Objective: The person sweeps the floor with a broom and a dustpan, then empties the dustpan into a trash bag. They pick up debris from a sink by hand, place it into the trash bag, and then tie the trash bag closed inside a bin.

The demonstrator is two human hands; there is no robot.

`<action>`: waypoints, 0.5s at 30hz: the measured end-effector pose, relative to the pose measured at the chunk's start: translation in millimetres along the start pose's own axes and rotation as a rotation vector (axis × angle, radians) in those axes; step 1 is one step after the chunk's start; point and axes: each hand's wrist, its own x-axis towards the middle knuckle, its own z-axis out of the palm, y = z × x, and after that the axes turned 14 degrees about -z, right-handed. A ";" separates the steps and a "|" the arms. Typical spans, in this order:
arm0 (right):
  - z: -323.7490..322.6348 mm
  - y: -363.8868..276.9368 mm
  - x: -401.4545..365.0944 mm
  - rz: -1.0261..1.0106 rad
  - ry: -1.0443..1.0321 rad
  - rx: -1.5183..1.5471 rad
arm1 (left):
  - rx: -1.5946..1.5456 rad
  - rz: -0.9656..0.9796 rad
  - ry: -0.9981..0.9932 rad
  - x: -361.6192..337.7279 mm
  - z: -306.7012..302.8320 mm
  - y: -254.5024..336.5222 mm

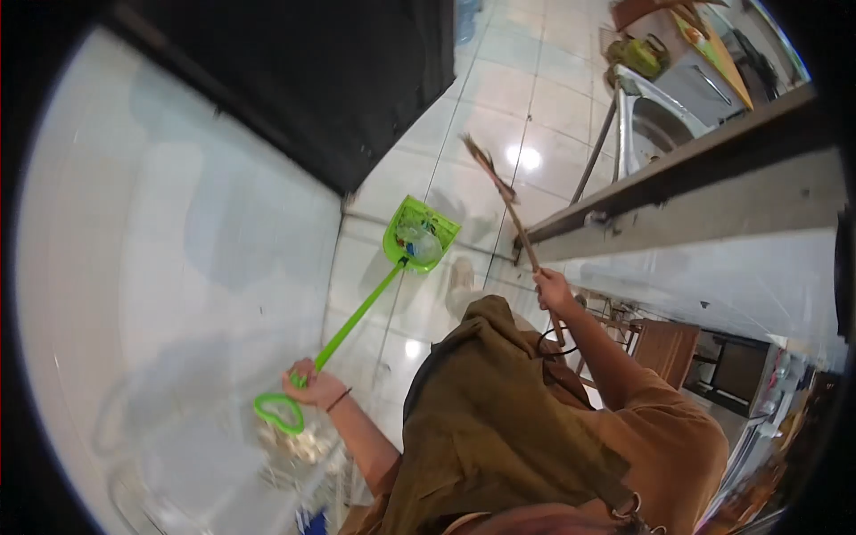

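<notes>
My left hand (314,383) is wrapped round the upper handle of a long green dustpan (392,242), just past its heart-shaped grip end. Clear plastic and small bits of rubbish (421,239) lie in the pan, which is low over the floor tiles. In my right hand (553,291) is the wooden stick of a broom (522,234). Its thin, worn bristle end (473,145) points away from me, beyond the pan and to its right. The broom's near end sticks out below my fist.
White tiles cover the floor (499,85). A tall dark panel (294,71) stands at the upper left beside a white wall (152,232). On the right, a wall edge (678,192) juts in, with a sink (655,125) and a green gas cylinder (644,55) beyond.
</notes>
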 end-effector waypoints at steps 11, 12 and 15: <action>-4.6 -142.5 137.3 0.094 0.221 0.577 | 0.059 -0.073 -0.312 68.7 311.1 -64.9; -21.4 -157.2 165.8 0.121 0.201 0.597 | 0.091 -0.088 -0.376 67.3 367.9 -86.4; -28.9 -213.4 176.6 0.162 0.302 0.610 | 0.104 -0.190 -0.562 105.7 448.4 -114.9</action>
